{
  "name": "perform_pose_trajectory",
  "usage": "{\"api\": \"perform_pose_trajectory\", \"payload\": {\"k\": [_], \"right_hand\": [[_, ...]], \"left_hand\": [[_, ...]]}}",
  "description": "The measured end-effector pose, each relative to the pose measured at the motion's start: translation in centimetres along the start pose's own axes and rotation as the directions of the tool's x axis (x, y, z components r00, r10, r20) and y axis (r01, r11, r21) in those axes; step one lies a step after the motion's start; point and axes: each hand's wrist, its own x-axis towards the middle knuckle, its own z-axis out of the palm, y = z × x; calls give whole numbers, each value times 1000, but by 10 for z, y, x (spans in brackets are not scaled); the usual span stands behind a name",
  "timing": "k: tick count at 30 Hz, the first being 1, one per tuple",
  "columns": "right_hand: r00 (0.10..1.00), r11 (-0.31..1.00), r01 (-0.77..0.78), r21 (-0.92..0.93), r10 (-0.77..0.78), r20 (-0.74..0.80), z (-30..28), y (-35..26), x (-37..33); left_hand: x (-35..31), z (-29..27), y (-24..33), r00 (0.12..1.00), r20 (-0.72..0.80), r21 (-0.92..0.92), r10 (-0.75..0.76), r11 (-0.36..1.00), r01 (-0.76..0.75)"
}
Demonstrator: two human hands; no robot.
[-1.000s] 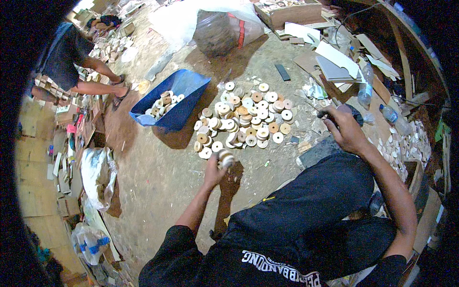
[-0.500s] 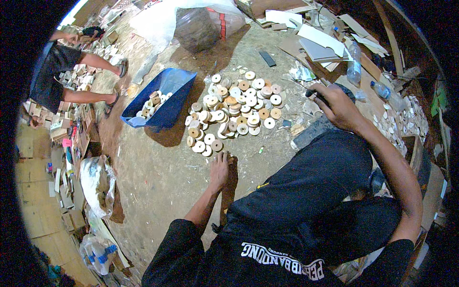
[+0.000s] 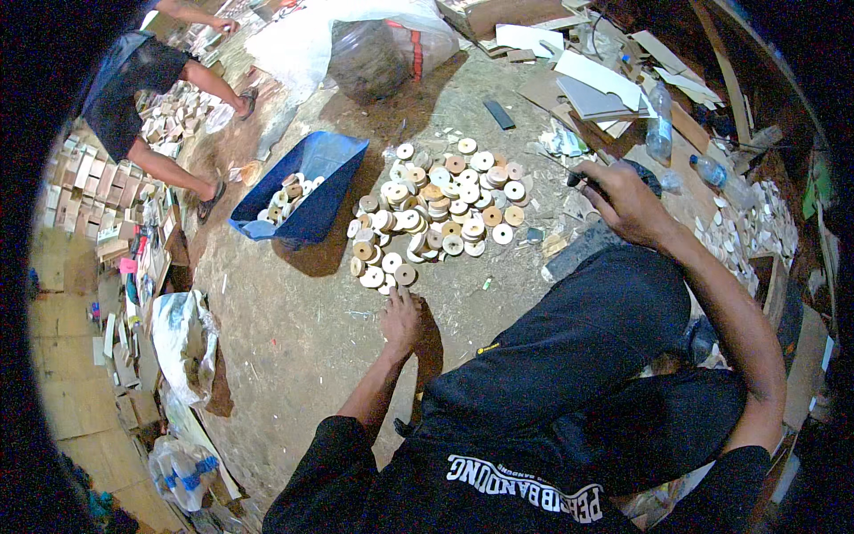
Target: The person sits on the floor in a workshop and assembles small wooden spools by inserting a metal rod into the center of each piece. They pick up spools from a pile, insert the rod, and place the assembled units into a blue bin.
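A heap of round wooden discs (image 3: 440,200), each with a hole in its middle, lies on the ground in front of me. At its near edge my left hand (image 3: 402,322) reaches in, fingers apart and fingertips by the nearest discs, with nothing seen in it. Whether the fingertips touch a disc I cannot tell. Raised to the right of the heap, above my knee, my right hand (image 3: 630,203) is closed around the dark handle of a thin-shafted tool (image 3: 576,176). A blue scoop-shaped container (image 3: 334,191) with several discs inside stands left of the heap.
Another person (image 3: 133,98) walks at the upper left, past stacked wood offcuts (image 3: 98,182). Large sacks (image 3: 365,58) stand at the back. White board scraps (image 3: 600,80) and plastic bottles (image 3: 659,125) lie at the right. A white bag (image 3: 182,343) sits at the left.
My left hand has shifted slightly left and its fingers have spread a little. The right hand stays nearly in place with its tool. The other person has stepped farther right.
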Motion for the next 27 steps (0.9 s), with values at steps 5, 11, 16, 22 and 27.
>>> {"api": "perform_pose_trajectory", "payload": {"k": [5, 11, 16, 22, 27], "right_hand": [[999, 998, -47, -34, 47, -12, 0, -1, -1], [998, 998, 10, 56, -6, -60, 2, -2, 0], [997, 998, -58, 2, 58, 44, -2, -2, 1], [1000, 1000, -11, -16, 12, 8, -3, -3, 0], [1000, 1000, 14, -20, -14, -6, -1, 0, 2]], "left_hand": [[-1, 17, 6, 999, -8, -175, 47, 983, -48], [5, 17, 0, 994, -32, -367, 101, 924, -106], [18, 21, -2, 989, -92, -345, 114, 928, -139], [25, 20, -6, 999, -16, -423, 39, 905, -42], [13, 2, -15, 966, 98, -341, 241, 920, -195]]}}
